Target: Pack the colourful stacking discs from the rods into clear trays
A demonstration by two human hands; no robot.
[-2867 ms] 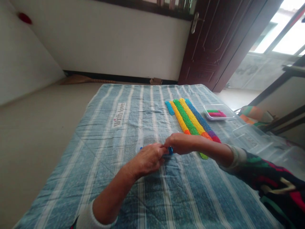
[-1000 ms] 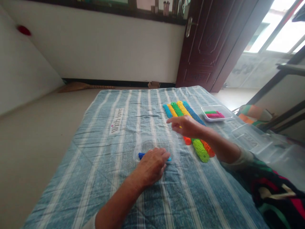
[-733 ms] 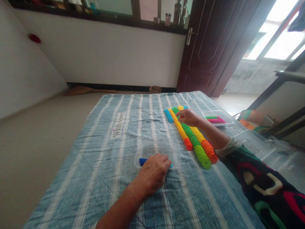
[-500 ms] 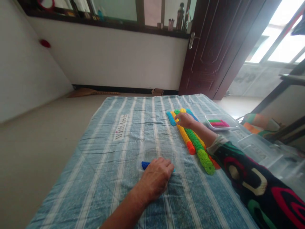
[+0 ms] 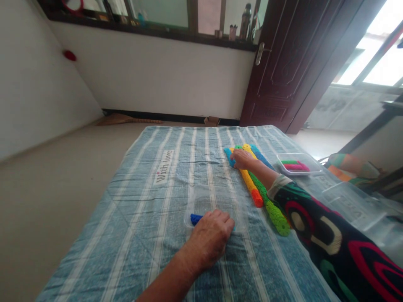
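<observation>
Reach done: right hand (image 5: 241,158) has left the tray (image 5: 204,199), blue row (image 5: 227,153) now under its grip, clamped or not unclear. Left hand (image 5: 210,239) stays over blue pieces (image 5: 195,219), grip hidden.

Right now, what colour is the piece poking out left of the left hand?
Dark blue bumpy piece; head view.

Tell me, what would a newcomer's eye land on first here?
The bright rows of coloured pieces, lying side by side on the blue striped cloth right of centre, stand out first. The right hand rests at their far end. Nearer, the left hand sits at the near edge of a clear tray with a dark blue piece inside.
</observation>
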